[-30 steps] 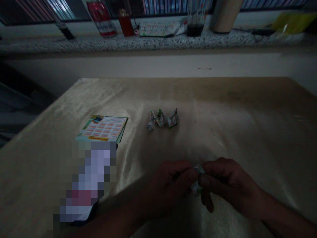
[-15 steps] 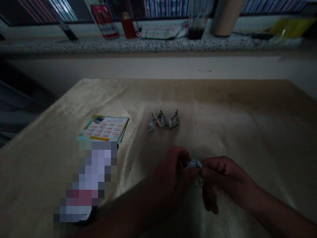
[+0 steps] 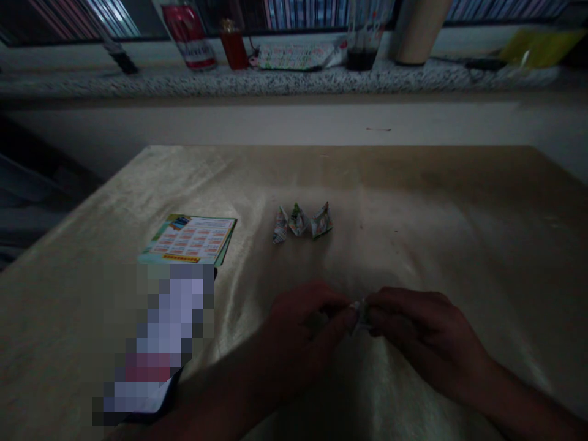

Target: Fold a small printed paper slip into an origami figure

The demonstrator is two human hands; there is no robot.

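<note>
Between my two hands is a small piece of folded printed paper (image 3: 359,313), mostly covered by fingers. My left hand (image 3: 310,324) pinches its left side with thumb and forefinger. From the other side my right hand (image 3: 420,327) grips it, fingertips pressed together. The paper's exact folded shape is hidden. Farther up the table stand three little folded paper shapes in a row: a narrow one (image 3: 280,225), a middle one with green on it (image 3: 297,220) and a boat-like one (image 3: 322,222).
Printed leaflets (image 3: 195,239) lie at the left, above a blurred-out phone-like object (image 3: 160,343). Behind the table (image 3: 413,184), a speckled stone sill (image 3: 275,82) holds a red can (image 3: 190,37), a red bottle (image 3: 234,46), a white packet (image 3: 294,56) and a cup of dark liquid (image 3: 362,43).
Both hands have shifted their hold on the folded paper, and less of it shows. The right hand's lower fingers have curled in. The left hand has turned flatter and lower.
</note>
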